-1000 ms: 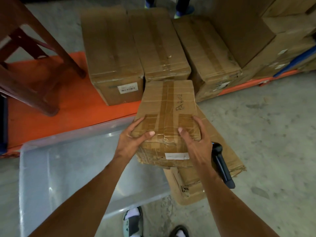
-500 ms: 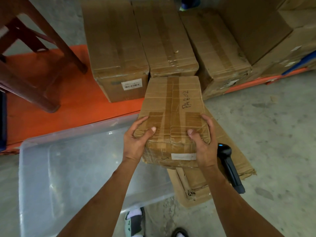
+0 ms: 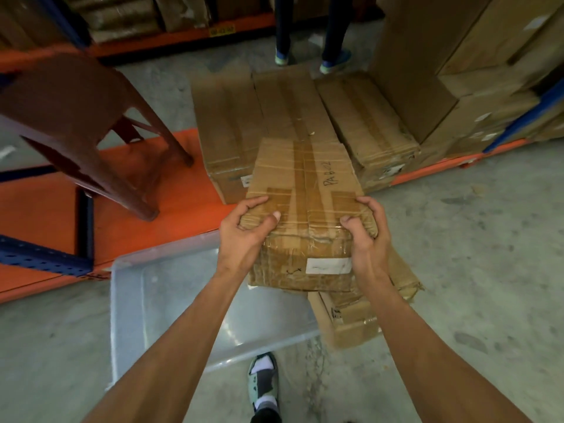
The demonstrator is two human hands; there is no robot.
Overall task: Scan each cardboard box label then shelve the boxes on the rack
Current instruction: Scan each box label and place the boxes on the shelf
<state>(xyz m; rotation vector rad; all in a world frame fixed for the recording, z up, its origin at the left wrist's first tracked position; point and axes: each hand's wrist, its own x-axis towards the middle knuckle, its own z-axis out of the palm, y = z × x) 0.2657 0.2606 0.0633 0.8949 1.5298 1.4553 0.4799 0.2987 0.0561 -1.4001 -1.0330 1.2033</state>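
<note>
2 hands grip cardboard box [image 3: 305, 190] near corners.

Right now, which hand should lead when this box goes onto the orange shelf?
Left hand, probably: the bare orange shelf lies on its side. Both it and the right hand grip the box.

A brown plastic chair [image 3: 76, 123] stands at the left, its front legs on an orange board [image 3: 171, 215] and its back legs on the grey concrete floor [image 3: 476, 257]. A clear plastic tub [image 3: 128, 315] lies on the floor just beside the board's near edge. At the bottom, a foot in a pale green sandal [image 3: 264, 380] stands by the tub's near corner. Another person's legs [image 3: 308, 29] in dark trousers and blue shoes stand at the top.
</note>
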